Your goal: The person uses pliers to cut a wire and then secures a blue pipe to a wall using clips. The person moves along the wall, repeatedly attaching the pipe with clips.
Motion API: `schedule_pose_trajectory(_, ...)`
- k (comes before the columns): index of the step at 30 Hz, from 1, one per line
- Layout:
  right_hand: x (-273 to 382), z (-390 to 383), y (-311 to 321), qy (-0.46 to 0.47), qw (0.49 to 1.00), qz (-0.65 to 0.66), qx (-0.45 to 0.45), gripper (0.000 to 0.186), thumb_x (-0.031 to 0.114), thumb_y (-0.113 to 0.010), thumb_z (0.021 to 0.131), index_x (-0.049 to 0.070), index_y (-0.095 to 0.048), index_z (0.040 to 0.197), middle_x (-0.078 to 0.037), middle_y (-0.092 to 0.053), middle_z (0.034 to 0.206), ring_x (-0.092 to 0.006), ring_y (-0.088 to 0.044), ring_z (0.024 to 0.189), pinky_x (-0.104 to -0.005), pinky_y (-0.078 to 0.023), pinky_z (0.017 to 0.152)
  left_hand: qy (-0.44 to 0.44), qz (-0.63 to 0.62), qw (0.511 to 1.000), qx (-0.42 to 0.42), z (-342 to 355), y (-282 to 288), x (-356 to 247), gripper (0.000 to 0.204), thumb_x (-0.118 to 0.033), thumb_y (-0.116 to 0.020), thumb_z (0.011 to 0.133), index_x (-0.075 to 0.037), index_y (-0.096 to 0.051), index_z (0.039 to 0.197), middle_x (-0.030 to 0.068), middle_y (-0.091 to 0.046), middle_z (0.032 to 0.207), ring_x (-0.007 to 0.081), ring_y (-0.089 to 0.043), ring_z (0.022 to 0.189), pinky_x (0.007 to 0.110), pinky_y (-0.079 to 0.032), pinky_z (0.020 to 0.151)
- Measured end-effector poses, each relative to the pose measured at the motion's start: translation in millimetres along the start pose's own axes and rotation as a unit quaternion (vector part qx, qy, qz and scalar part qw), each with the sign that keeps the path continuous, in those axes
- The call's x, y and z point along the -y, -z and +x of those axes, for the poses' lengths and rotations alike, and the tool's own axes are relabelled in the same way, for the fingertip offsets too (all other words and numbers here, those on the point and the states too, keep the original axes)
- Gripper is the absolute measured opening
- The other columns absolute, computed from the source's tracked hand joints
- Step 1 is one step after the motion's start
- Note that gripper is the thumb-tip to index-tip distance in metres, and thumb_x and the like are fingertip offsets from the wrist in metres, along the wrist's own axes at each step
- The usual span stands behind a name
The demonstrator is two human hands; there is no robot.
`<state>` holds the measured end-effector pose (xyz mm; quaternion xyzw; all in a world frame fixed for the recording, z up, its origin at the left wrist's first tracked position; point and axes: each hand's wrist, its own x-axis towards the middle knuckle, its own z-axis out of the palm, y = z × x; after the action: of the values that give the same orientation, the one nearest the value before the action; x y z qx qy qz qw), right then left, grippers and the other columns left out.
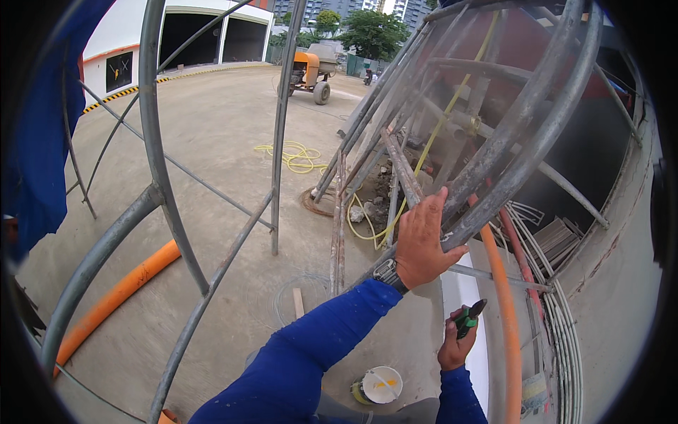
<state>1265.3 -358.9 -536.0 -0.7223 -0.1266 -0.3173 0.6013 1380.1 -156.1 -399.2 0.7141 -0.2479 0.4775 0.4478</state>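
Near the lower right, a pair of green-handled pliers (467, 322) is lying in the right hand (458, 348), in front of a white strip (455, 293) and to the left of an orange pipe (503, 304); that hand is holding the tool snugly, the fingers wrapping around the handles, while the dark jaws are pointing up and to the right, beyond the fingers; part of the grip is hiding from view. Judging by its make, the tool is probably feeling light and stiff, hardly fragile; the handles are likely giving a fair grip, well back from the jaws.

Above and to the left, the left hand (422, 244), wearing a watch (388, 274) on its wrist, is resting against the grey metal tubes (505, 138); its fingers are stretching out and its thumb is standing apart, so it is looking wide rather than wrapped, though the palm is facing out of view. These tubes are running from the upper right down to the hand; they are probably proving heavy and rigid, the stained surface perhaps turning slippery if wet; a bare stretch just up and right of the thumb is offering the likeliest hold.
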Motion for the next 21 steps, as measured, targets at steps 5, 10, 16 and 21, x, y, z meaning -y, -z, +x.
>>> schedule_pose_trajectory(5,93,105,-45,0.297,0.947,-0.117,0.022,0.042,0.012,-0.066,0.097,0.001,-0.053,0.135,-0.014,-0.061,0.114,-0.0231,-0.059,0.103,-0.0385,-0.047,0.094,-0.012,-0.022,1.000,0.014,-4,7,4,0.114,-0.041,-0.086,0.077,-0.007,-0.023,0.165,0.0210,-0.044,0.153,0.0406,-0.045,0.140,0.056,-0.029,0.119)
schedule_pose_trajectory(10,140,154,-106,0.524,0.804,-0.273,0.071,0.052,0.002,-0.072,0.078,0.005,-0.057,0.128,-0.016,-0.062,0.112,-0.0335,-0.060,0.101,-0.0455,-0.046,0.089,-0.052,-0.061,0.994,0.069,-42,40,40,0.097,-0.032,-0.079,0.085,-0.012,-0.028,0.165,0.0186,-0.036,0.164,0.0383,-0.036,0.151,0.061,-0.022,0.124)
schedule_pose_trajectory(16,133,166,-123,0.560,0.717,-0.401,0.111,0.059,-0.001,-0.071,0.065,0.007,-0.061,0.123,-0.011,-0.066,0.108,-0.0331,-0.064,0.098,-0.0468,-0.044,0.088,0.189,-0.032,0.977,0.096,-209,112,153,0.059,-0.014,-0.076,0.083,-0.009,-0.061,0.140,0.0234,-0.050,0.152,0.0406,-0.047,0.142,0.045,-0.038,0.119)
schedule_pose_trajectory(21,118,168,-132,0.565,0.685,-0.445,0.115,0.058,0.001,-0.069,0.068,0.007,-0.061,0.125,-0.015,-0.065,0.111,-0.0362,-0.064,0.099,-0.0492,-0.045,0.089,0.556,0.029,0.830,0.042,-438,188,302,0.029,-0.016,-0.077,0.087,-0.001,-0.071,0.111,0.0095,-0.073,0.097,0.0204,-0.070,0.089,0.034,-0.055,0.082)
